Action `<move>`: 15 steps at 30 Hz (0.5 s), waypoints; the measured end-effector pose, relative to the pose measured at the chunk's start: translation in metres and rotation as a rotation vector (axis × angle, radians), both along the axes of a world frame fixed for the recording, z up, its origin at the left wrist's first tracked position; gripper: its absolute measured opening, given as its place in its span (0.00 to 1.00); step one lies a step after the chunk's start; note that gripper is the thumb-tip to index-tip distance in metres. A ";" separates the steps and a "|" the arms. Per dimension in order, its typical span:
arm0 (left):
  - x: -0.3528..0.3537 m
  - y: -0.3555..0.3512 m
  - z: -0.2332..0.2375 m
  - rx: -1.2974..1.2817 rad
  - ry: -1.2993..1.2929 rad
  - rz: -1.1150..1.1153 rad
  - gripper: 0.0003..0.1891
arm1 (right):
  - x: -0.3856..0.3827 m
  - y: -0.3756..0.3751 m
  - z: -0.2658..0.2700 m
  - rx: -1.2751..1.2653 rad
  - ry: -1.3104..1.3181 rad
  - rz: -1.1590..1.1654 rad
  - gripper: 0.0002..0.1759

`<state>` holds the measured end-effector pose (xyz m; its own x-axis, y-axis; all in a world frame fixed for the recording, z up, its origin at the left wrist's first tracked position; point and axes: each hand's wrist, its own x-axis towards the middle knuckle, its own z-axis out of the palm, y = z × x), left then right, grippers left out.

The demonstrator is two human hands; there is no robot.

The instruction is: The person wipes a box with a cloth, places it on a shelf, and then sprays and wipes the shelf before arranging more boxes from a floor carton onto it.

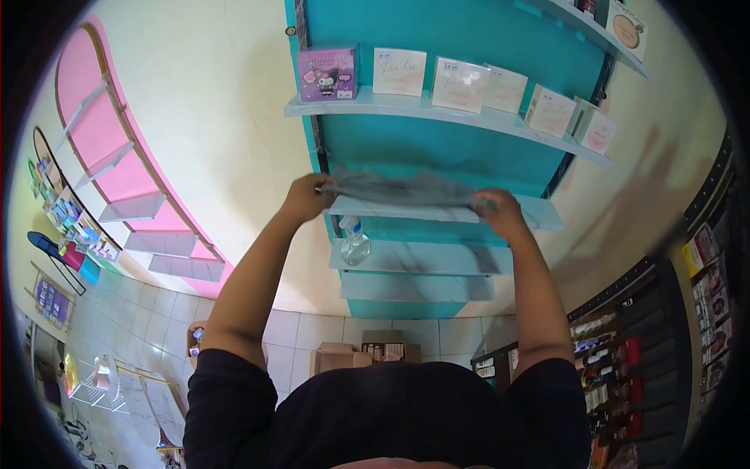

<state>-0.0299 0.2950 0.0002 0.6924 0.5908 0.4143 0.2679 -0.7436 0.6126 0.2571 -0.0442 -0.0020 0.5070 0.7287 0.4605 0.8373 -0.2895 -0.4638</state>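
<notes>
A grey cloth (406,190) is stretched between my two hands, just over a white marbled shelf (531,211) on the teal wall unit. My left hand (307,197) is closed on the cloth's left end, and my right hand (500,211) grips its right end. The cloth's middle is slightly blurred. On the shelf below, near my left forearm, stands a clear spray bottle (355,244) with a blue and white top.
Above, a shelf (391,104) carries a purple box (327,74) and several white boxes (399,72). Pink-backed shelves (133,207) stand at left, a stocked dark rack (625,352) at right. Open cardboard boxes (341,359) sit on the tiled floor.
</notes>
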 end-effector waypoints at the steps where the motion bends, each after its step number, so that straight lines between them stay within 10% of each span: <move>1: -0.007 0.001 -0.005 -0.010 -0.039 -0.095 0.12 | -0.005 -0.005 -0.006 0.003 0.000 0.007 0.14; 15: 0.016 -0.076 0.024 0.361 0.009 -0.273 0.08 | -0.061 0.053 0.006 0.009 -0.005 0.293 0.08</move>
<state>-0.0135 0.2193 0.0238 0.8071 0.2050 0.5537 0.0364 -0.9533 0.2999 0.1962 0.0090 0.0035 0.2738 0.8396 0.4692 0.8867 -0.0314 -0.4613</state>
